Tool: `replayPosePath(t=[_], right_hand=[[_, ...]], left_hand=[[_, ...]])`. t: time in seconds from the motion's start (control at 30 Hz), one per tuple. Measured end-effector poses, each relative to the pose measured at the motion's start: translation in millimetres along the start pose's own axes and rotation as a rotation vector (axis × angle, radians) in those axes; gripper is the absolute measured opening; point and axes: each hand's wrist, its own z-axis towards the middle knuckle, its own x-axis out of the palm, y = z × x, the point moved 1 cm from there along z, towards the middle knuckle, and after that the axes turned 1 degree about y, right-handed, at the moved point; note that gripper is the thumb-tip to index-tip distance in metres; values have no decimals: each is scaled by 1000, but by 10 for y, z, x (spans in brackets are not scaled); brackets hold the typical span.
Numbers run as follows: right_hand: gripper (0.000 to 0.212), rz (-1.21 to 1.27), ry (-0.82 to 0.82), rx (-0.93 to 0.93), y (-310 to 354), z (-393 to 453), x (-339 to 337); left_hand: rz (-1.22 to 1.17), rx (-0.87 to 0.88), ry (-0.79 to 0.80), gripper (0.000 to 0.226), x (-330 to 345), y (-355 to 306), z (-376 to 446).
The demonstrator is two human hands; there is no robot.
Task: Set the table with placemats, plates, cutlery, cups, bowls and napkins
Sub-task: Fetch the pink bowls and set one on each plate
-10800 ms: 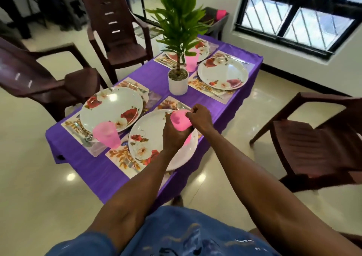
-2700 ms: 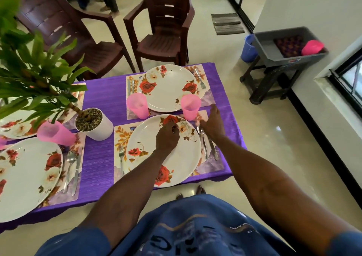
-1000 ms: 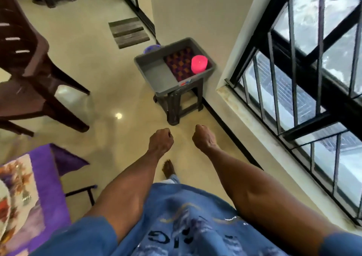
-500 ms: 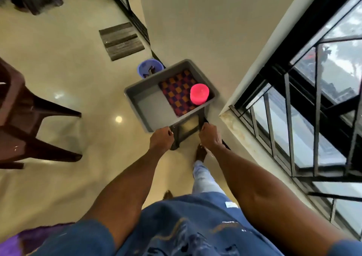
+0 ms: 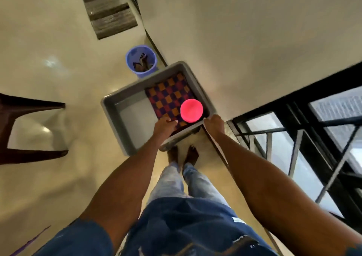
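A grey plastic bin (image 5: 115, 107) stands on a dark stool right in front of my feet. Inside it lies a folded purple-and-orange checkered cloth (image 5: 168, 93), and a round pink bowl (image 5: 191, 110) sits on the cloth's near right part. My left hand (image 5: 164, 123) reaches into the bin, its fingertips on the cloth's near edge just left of the pink bowl, holding nothing that I can see. My right hand (image 5: 214, 123) is at the bin's near right corner, touching the rim; its fingers are hidden.
A small blue bucket (image 5: 141, 61) stands on the floor behind the bin, against the wall. A grey doormat (image 5: 109, 11) lies farther back. Brown chair legs (image 5: 29, 130) are at the left. A barred window (image 5: 313, 138) runs along the right. A purple tablecloth corner (image 5: 29, 242) shows bottom left.
I have stepped right up to the bin. My left hand went from its near rim into the bin onto the cloth, and my right hand moved to the near right corner.
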Motion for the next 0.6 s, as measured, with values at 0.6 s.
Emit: replayPosePath(t=[0.6], right_hand=[[53, -36, 240, 109, 170, 1447, 563]], left_hand=[[-178, -183, 285, 58, 626, -172, 1388]])
